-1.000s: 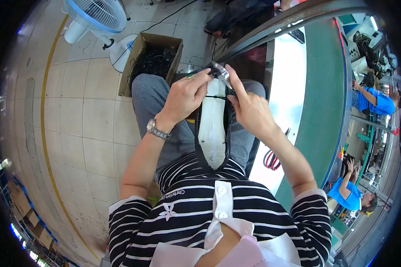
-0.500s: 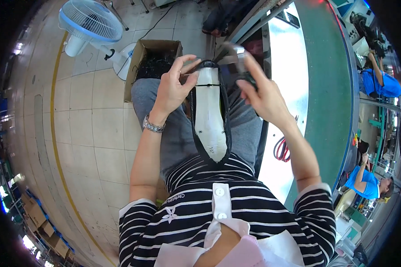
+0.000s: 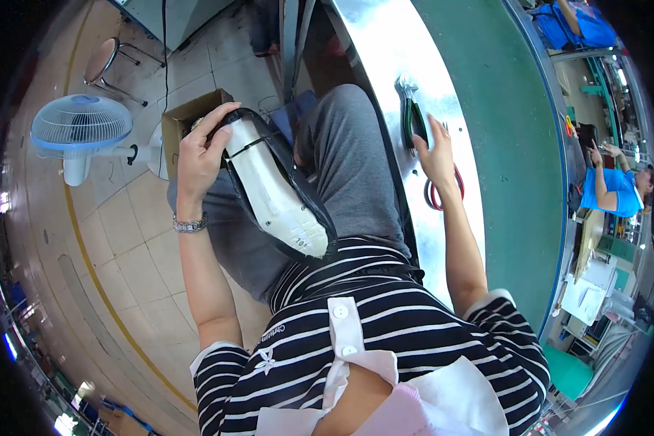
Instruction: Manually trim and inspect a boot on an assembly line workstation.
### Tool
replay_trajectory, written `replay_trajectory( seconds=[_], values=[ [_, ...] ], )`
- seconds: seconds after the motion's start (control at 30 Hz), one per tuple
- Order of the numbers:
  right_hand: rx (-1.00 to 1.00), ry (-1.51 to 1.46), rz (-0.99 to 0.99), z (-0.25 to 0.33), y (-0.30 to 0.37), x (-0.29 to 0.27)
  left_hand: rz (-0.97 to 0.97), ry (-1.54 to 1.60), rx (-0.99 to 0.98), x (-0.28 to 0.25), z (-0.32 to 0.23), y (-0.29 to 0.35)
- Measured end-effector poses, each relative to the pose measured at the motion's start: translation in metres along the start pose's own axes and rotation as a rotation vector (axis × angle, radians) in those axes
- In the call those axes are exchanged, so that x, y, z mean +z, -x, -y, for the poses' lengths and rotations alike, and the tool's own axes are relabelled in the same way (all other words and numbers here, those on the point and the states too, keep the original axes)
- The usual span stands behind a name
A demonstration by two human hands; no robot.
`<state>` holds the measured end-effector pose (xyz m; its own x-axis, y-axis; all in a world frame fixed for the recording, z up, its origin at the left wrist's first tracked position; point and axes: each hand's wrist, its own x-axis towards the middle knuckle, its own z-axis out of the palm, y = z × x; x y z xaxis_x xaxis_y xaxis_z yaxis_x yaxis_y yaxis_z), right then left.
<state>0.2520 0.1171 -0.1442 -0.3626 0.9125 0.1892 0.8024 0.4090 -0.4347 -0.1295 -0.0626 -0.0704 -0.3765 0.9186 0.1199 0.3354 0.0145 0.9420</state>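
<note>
My left hand (image 3: 202, 156) grips the far end of a black shoe upper on a last (image 3: 280, 192), turned bottom up so its pale sole board shows. A black band crosses the board close to my fingers. The shoe lies slanted over my lap, its near end by my striped shirt. My right hand (image 3: 437, 156) is over the shiny metal tabletop with thumb and fingers apart, holding nothing. Beside its thumb lie pliers (image 3: 412, 120) with green and black handles, jaws pointing away from me; whether the thumb touches a handle I cannot tell.
Red-handled scissors or a similar tool (image 3: 434, 195) lie partly hidden by my right wrist. A green belt surface (image 3: 498, 145) runs along the right of the metal top (image 3: 443, 254). An open cardboard box (image 3: 170, 142), a fan (image 3: 82, 127) and a stool (image 3: 102, 62) stand left. A co-worker (image 3: 612, 190) sits far right.
My right hand has moved right from the shoe to the metal top and let go of the pliers, which lie there. My left hand has carried the shoe's far end left, tilting it.
</note>
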Motion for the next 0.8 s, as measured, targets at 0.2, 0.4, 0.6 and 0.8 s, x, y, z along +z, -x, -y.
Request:
replay_trajectory(
  seconds=[0.2, 0.4, 0.6, 0.8],
  values=[
    [0.358, 0.141, -0.039, -0.042, 0.088, -0.053, 0.033, -0.05, 0.135, -0.003, 0.002, -0.003],
    [0.719, -0.346, 0.252, -0.021, 0.082, -0.071, 0.007, 0.124, -0.049, 0.002, 0.001, 0.013],
    [0.496, -1.011, 0.548, 0.105, 0.061, -0.101, -0.29, 0.161, -0.076, 0.024, -0.01, 0.06],
    [0.272, -1.007, 1.213, 0.183, 0.052, -0.102, -0.402, -0.248, -0.132, 0.052, -0.033, 0.101]
  ],
)
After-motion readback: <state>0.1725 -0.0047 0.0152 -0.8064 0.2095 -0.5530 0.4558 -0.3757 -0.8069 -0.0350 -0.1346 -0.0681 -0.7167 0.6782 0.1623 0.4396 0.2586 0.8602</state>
